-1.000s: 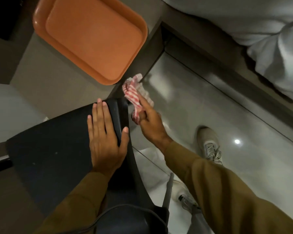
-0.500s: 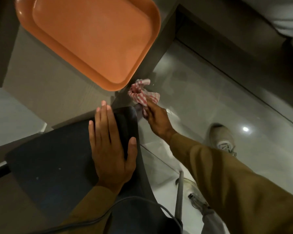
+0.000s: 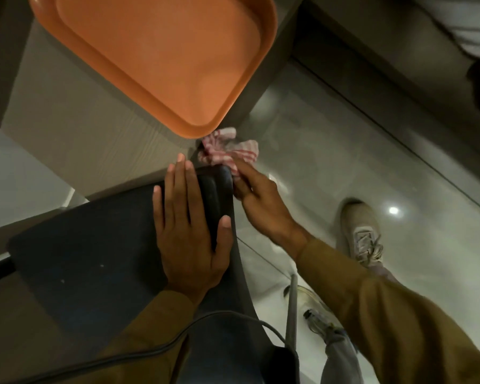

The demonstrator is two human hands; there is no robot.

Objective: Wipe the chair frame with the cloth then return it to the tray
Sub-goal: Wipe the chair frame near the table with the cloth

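Head view, first question: where is the cloth?

— The red-and-white striped cloth (image 3: 227, 151) is bunched in the right hand (image 3: 263, 206), fingers pinched around its lower end, pressed at the far corner of the dark chair (image 3: 100, 245), just below the near corner of the tray.

— And the other hand?

— The left hand (image 3: 191, 231) lies flat on the chair's top, fingers spread, thumb out toward the chair's right edge.

— What does the chair stand against?

— A pale wood-grain tabletop (image 3: 89, 139) touches or just meets the chair's far edge. To the right is a glossy grey tiled floor (image 3: 330, 162) with one bright light reflection; a beige laced shoe (image 3: 360, 234) stands on it.

— The tray?

— The orange tray (image 3: 161, 51) sits on the tabletop, its near corner overhanging the edge. Nothing lies in it. A dark cable (image 3: 178, 339) crosses the left sleeve at the bottom.
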